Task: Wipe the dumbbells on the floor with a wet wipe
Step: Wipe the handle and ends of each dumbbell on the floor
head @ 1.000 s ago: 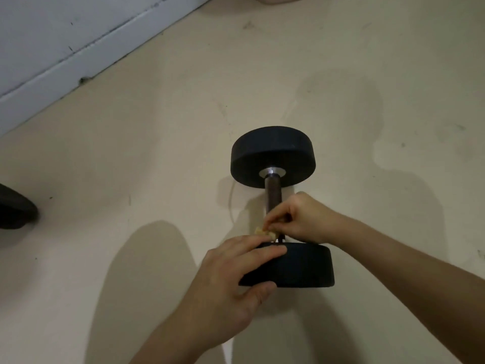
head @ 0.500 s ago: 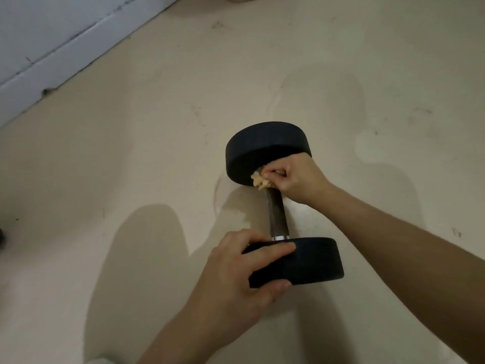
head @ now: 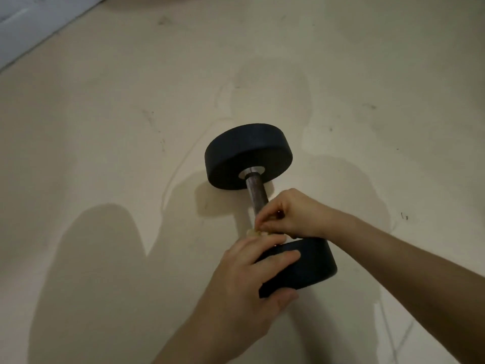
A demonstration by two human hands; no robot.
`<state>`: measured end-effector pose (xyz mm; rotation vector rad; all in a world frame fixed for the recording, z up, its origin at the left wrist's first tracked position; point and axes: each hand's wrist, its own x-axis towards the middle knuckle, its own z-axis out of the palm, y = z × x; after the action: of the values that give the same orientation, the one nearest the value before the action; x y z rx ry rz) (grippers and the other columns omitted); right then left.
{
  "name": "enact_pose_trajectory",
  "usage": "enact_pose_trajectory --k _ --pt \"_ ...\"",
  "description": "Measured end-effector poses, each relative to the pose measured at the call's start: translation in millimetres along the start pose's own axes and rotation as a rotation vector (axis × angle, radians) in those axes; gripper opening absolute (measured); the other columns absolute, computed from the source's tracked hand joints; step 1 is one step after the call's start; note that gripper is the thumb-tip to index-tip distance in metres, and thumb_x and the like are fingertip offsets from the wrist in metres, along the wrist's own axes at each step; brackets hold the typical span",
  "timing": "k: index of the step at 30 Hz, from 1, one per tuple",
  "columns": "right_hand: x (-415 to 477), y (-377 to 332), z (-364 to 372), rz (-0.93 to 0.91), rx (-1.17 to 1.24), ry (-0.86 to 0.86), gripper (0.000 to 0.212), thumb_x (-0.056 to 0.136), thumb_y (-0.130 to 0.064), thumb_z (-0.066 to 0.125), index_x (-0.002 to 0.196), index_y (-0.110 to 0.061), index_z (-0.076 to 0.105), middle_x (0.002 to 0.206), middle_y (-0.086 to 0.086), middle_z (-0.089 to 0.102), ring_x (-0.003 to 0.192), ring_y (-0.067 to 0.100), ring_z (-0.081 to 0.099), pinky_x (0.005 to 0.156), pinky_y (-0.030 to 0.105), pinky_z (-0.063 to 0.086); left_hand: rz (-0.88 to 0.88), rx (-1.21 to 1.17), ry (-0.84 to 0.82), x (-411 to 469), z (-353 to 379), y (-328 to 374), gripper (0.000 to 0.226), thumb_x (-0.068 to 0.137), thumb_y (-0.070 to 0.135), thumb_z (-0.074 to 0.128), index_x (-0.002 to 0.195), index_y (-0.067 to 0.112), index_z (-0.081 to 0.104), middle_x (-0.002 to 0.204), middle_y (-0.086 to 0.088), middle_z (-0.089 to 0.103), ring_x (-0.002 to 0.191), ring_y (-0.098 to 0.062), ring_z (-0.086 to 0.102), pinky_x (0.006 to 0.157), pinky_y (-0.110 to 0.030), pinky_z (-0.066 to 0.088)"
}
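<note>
A black dumbbell [head: 248, 153] lies on scuffed beige floor [head: 105, 127].

A pale beige floor [head: 105, 132] fills nearly the whole view, dull and scuffed. Dark scrapes [head: 151, 118] mark it left of centre, and a faint stain [head: 270, 82] with a curved edge spreads farther back. A white baseboard [head: 31, 24] cuts across the top left corner. A broad shadow [head: 99, 245] lies low on the left. Thin cracks [head: 401, 342] show at the lower right.
</note>
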<state>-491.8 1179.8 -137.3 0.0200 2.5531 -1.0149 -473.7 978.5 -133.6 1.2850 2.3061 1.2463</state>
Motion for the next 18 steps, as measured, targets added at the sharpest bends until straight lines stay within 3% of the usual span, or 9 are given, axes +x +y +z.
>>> enact_pose_trajectory --k 1,3,6,7,11,12,15,18 --pt "-1.1 1.7 0.1 -0.011 -0.031 0.014 0.014 0.086 -0.020 0.068 0.098 -0.020 0.075 0.080 -0.015 0.068 0.070 -0.003 0.063 0.067 0.012 0.049 0.003 -0.012 0.022 1.3 4.6 1.4 0.047 0.075 0.043 0.065 0.120 0.035 0.058 0.131 0.015 0.048 0.119 -0.006 0.047 0.092 -0.042 0.049" --pt "15.4 6.4 -3.6 -0.018 -0.132 0.217 0.015 0.089 -0.023 0.064 0.100 -0.021 0.074 0.088 -0.007 0.071 0.076 0.005 0.063 0.075 0.026 0.053 0.004 -0.022 0.023 6.1 11.4 5.9 0.042 0.075 0.042 0.065 0.116 0.035 0.060 0.128 0.013 0.049 0.116 -0.008 0.050 0.089 -0.042 0.050" --pt "36.5 9.8 -9.5 0.030 -0.160 0.468 0.015 0.092 -0.021 0.059 0.101 -0.020 0.072 0.089 -0.006 0.069 0.076 0.011 0.060 0.075 0.033 0.053 0.043 -0.020 0.004 13.5 13.1 7.6 0.039 0.076 0.040 0.066 0.112 0.027 0.066 0.125 0.008 0.055 0.112 -0.009 0.052 0.088 -0.037 0.051" --pt "34.1 13.1 -10.1 0.054 -0.109 0.467 0.014 0.091 -0.021 0.060 0.100 -0.021 0.071 0.087 -0.007 0.068 0.075 0.011 0.060 0.074 0.031 0.052 0.061 -0.008 0.006 13.4 12.6 6.0 0.039 0.076 0.039 0.067 0.112 0.025 0.067 0.124 0.006 0.056 0.111 -0.009 0.052 0.087 -0.035 0.050" --pt "-4.6 15.3 -5.7 0.152 0.064 0.147 0.008 0.089 -0.019 0.064 0.095 -0.023 0.069 0.072 -0.008 0.060 0.057 0.000 0.053 0.054 0.010 0.041 0.047 0.012 0.031 11.5 16.8 -0.9 0.042 0.075 0.046 0.066 0.115 0.032 0.064 0.119 0.009 0.053 0.111 -0.012 0.048 0.086 -0.036 0.049" --pt "-7.0 17.5 -6.6 0.157 0.084 0.139 0.008 0.089 -0.019 0.064 0.094 -0.022 0.069 0.070 -0.010 0.058 0.055 -0.002 0.052 0.052 0.010 0.040 0.041 -0.004 0.040 12.7 20.4 0.1 0.043 0.075 0.047 0.066 0.115 0.034 0.064 0.117 0.011 0.051 0.110 -0.011 0.048 0.085 -0.036 0.049" --pt "12.0 23.3 -15.2 0.177 0.086 0.352 0.004 0.091 -0.020 0.061 0.090 -0.022 0.065 0.070 -0.014 0.056 0.059 0.001 0.052 0.059 0.017 0.043 0.046 -0.031 0.036 22.9 28.6 4.5 0.042 0.075 0.048 0.065 0.115 0.035 0.062 0.112 0.012 0.048 0.105 -0.008 0.047 0.082 -0.030 0.048" --pt "23.4 28.6 -16.9 0.224 0.182 0.466 0.006 0.091 -0.015 0.061 0.087 -0.019 0.063 0.073 -0.011 0.058 0.068 0.007 0.056 0.066 0.025 0.049 0.053 -0.034 0.012 29.3 33.2 6.5 0.043 0.076 0.050 0.063 0.117 0.038 0.058 0.112 0.012 0.046 0.103 -0.009 0.048 0.079 -0.034 0.049"
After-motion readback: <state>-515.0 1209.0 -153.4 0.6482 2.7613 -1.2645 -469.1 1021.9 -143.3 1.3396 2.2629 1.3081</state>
